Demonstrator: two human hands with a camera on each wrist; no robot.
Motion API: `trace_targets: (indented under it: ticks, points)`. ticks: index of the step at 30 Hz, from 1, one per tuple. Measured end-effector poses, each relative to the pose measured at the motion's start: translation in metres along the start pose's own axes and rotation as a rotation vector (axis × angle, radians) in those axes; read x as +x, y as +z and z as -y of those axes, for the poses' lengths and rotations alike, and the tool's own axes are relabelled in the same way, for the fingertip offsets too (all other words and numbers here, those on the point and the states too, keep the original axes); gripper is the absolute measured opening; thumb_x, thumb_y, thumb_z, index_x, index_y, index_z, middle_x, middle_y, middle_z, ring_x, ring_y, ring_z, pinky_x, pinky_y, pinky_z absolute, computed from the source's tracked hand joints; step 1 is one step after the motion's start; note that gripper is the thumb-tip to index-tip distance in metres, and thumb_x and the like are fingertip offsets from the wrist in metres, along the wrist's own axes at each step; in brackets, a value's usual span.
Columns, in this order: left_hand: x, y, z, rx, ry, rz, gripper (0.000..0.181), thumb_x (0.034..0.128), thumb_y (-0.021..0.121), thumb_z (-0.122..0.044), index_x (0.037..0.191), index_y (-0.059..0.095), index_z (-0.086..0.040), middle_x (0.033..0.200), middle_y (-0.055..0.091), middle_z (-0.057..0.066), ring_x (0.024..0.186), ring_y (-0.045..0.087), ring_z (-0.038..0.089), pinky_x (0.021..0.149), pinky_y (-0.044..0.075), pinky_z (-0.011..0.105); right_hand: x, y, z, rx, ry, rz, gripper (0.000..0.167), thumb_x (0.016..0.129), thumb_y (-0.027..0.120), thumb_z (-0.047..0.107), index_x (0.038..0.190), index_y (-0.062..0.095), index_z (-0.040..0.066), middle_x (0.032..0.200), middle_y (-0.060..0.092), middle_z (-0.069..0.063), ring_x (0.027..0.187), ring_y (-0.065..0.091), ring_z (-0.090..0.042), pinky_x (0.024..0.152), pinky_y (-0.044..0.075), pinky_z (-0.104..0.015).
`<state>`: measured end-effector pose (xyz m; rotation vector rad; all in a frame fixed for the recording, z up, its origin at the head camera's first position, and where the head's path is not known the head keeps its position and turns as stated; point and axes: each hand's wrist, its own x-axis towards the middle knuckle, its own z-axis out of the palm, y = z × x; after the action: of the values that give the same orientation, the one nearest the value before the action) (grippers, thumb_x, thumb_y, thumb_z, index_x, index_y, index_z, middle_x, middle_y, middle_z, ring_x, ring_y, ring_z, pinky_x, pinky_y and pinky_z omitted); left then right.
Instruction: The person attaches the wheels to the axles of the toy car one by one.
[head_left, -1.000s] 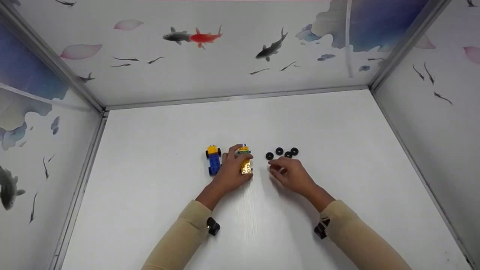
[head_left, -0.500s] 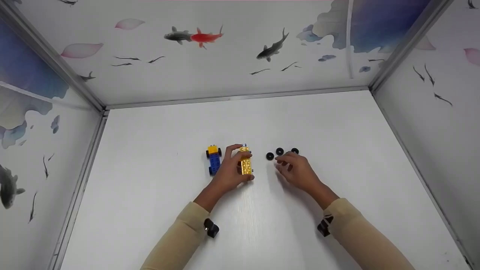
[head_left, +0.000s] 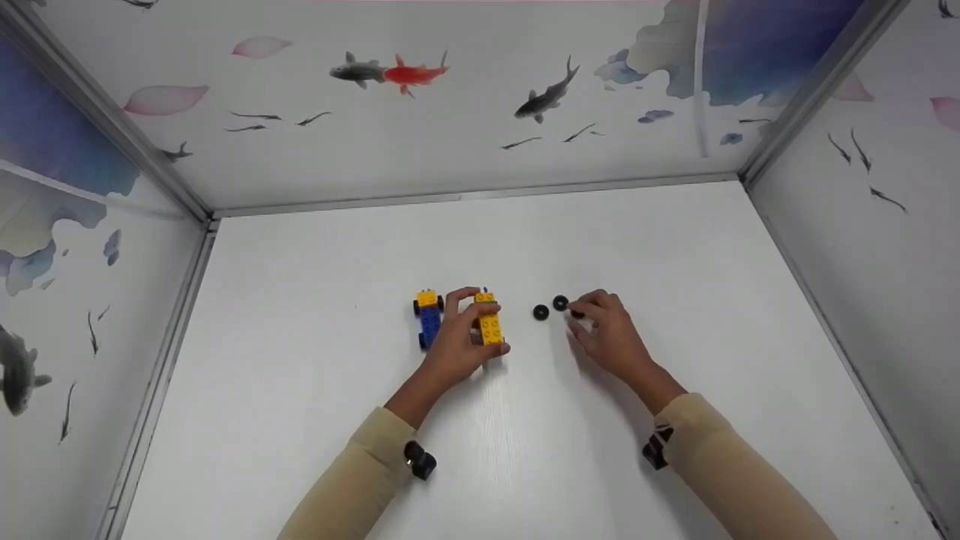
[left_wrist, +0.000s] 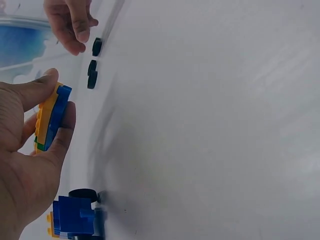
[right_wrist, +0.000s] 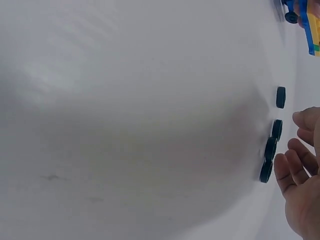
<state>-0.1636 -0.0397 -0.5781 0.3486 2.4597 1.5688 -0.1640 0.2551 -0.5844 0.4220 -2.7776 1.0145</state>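
Note:
My left hand (head_left: 452,343) grips a toy car body of building bricks (head_left: 490,328), yellow on top, between thumb and fingers. In the left wrist view the body's blue underside (left_wrist: 59,112) shows, with a bit of green at one end. My right hand (head_left: 616,336) hovers by the small black wheels (head_left: 541,312), thumb and fingers apart. In the right wrist view several wheels (right_wrist: 281,97) stand in a row beside the fingertips, and I see nothing held. One wheel (head_left: 577,313) is partly covered by the right fingers in the head view.
A blue and yellow toy car (head_left: 429,321) with black wheels stands on the white table (head_left: 480,247), just left of my left hand. Walls printed with fish (head_left: 412,73) enclose the table at the back and both sides.
My right hand has moved right and slightly away from me over the wheels. My left hand keeps hold of the car body, which has tilted a little.

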Motion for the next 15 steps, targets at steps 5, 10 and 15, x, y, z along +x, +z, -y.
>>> trace_targets:
  ticks: [5, 10, 15]
  points:
    - [-0.002, -0.001, -0.003, -0.030, -0.016, -0.005, 0.060, 0.0930, 0.090, -0.011, 0.148, 0.066, -0.011, 0.176, 0.024, -0.001, 0.127, 0.066, 0.024, 0.105, 0.064, 0.033, 0.001, -0.003, -0.008, -0.048, 0.021, -0.018, 0.034, 0.096, 0.083, -0.001, 0.129, 0.077, -0.003, 0.131, 0.069, -0.020, 0.119, 0.063, -0.038, 0.098, 0.061, -0.049]
    - [-0.004, -0.002, -0.004, -0.065, -0.009, -0.003, 0.057, 0.0958, 0.087, -0.008, 0.148, 0.065, -0.009, 0.175, 0.025, -0.001, 0.126, 0.065, 0.026, 0.099, 0.065, 0.028, 0.000, -0.005, -0.017, -0.085, 0.062, -0.016, 0.043, 0.098, 0.080, 0.000, 0.140, 0.071, -0.005, 0.142, 0.068, -0.021, 0.132, 0.061, -0.043, 0.112, 0.057, -0.053]
    - [-0.006, -0.002, -0.002, -0.083, 0.025, -0.004, 0.051, 0.0995, 0.082, -0.007, 0.147, 0.065, -0.007, 0.175, 0.024, -0.002, 0.123, 0.066, 0.027, 0.098, 0.065, 0.027, 0.000, -0.007, -0.024, -0.126, 0.079, 0.000, 0.048, 0.101, 0.076, 0.000, 0.147, 0.066, -0.005, 0.150, 0.066, -0.021, 0.140, 0.058, -0.043, 0.118, 0.054, -0.055]
